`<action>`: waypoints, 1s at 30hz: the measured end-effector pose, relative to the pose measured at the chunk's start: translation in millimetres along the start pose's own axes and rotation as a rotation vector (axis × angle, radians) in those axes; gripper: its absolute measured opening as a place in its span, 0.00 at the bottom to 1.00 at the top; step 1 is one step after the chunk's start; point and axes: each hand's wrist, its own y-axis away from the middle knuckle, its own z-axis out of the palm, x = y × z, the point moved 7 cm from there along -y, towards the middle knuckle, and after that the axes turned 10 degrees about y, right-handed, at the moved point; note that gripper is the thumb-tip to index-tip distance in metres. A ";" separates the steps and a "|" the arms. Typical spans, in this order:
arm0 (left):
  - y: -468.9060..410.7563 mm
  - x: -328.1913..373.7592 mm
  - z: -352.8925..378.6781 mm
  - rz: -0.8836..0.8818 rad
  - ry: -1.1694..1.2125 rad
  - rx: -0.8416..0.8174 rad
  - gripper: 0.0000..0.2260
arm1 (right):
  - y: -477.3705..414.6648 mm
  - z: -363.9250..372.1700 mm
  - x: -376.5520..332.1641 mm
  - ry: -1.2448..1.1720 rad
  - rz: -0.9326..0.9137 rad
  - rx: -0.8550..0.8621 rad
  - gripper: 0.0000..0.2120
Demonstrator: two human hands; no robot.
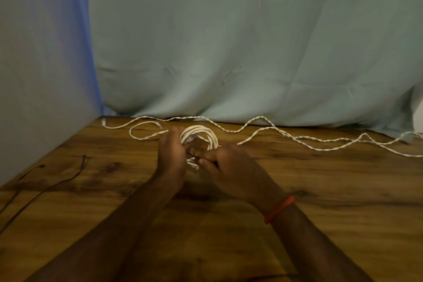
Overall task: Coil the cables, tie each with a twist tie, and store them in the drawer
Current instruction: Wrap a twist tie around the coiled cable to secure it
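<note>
A coiled white cable (203,135) is held upright above the wooden table (320,190), near its far middle. My left hand (171,153) grips the coil's left side. My right hand (224,162) holds the coil's lower right, its fingers curled in between the two hands; whether they pinch a twist tie is hidden. A long twisted white cable (274,129) snakes loose along the far edge from left to right. A thin black cable (45,188) lies on the table at the left. No drawer is in view.
A pale blue-green cloth (229,41) hangs behind the table and drapes onto its far edge. A wall (34,75) borders the table on the left. An orange band (278,209) circles my right wrist.
</note>
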 end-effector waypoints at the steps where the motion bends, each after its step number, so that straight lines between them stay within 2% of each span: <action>1: -0.1 -0.5 0.9 0.009 -0.019 -0.002 0.15 | 0.2 2.4 4.2 0.007 0.027 0.015 0.15; 5: 8.5 0.2 6.6 0.055 -0.038 -0.054 0.14 | 0.4 -5.4 5.8 0.193 0.108 0.139 0.23; 7: 14.3 5.5 11.1 0.100 -0.068 -0.094 0.10 | 2.2 -12.2 8.8 0.255 0.162 0.174 0.19; 10: 22.9 11.3 17.8 0.158 -0.127 -0.166 0.12 | 6.9 -19.8 3.7 0.516 0.238 0.226 0.09; 12: 29.3 11.7 19.5 0.157 -0.126 -0.163 0.14 | 9.6 -20.8 3.4 0.595 0.327 0.223 0.11; 15: 34.7 12.6 19.9 0.153 -0.094 -0.139 0.16 | 9.7 -22.0 1.8 0.653 0.329 0.237 0.12; 18: 35.5 14.1 18.4 0.117 -0.005 -0.094 0.12 | 9.8 -27.1 -0.4 0.658 0.291 0.269 0.13; 20: 35.2 14.3 18.5 0.121 0.018 -0.096 0.10 | 10.3 -29.2 0.3 0.639 0.328 0.260 0.13; 26: 50.6 18.1 29.9 0.271 -0.131 -0.246 0.14 | 12.6 -33.2 7.1 0.553 0.413 0.346 0.13; 30: 55.0 18.7 36.3 0.271 -0.135 -0.317 0.17 | 13.0 -31.8 14.8 0.432 0.422 0.390 0.15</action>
